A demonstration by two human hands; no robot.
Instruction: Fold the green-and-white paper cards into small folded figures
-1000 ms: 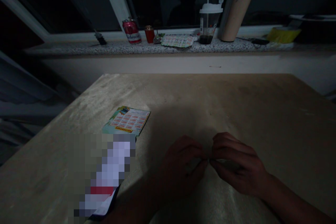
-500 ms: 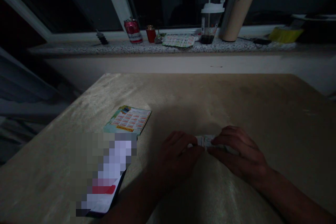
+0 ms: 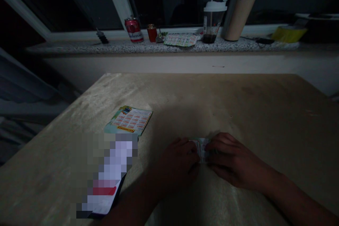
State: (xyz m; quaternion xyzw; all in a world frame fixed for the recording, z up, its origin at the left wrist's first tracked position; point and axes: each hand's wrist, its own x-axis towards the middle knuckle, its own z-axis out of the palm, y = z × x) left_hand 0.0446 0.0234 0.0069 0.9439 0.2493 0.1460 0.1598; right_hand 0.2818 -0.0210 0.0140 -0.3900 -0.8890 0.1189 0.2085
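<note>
Mid-handling, not yet set down: small printed paper [image 3: 203,151] sits between the hands, far short of the desk's [image 3: 254,102] far edge. Left hand [image 3: 180,160] grasps its left end, right hand [image 3: 234,159] its right (folded or flat, too dim to tell). Untouched: printed cards [image 3: 134,119] toward desk's left edge, lit phone [image 3: 103,205] nearby. Dim room; windowsill [image 3: 116,48] beyond holds red can [image 3: 134,31], lidded cup [image 3: 212,23].

Paper slip [image 3: 203,150] and printed paper cards [image 3: 131,120]; smooth, faintly glossy tabletop [image 3: 212,95]
Shiny metal can [image 3: 134,31]; clear plastic cup [image 3: 212,24] with matt white lid [image 3: 215,6]; matt cardboard tube [image 3: 245,7]; speckled, stone-like sill [image 3: 116,47].
</note>
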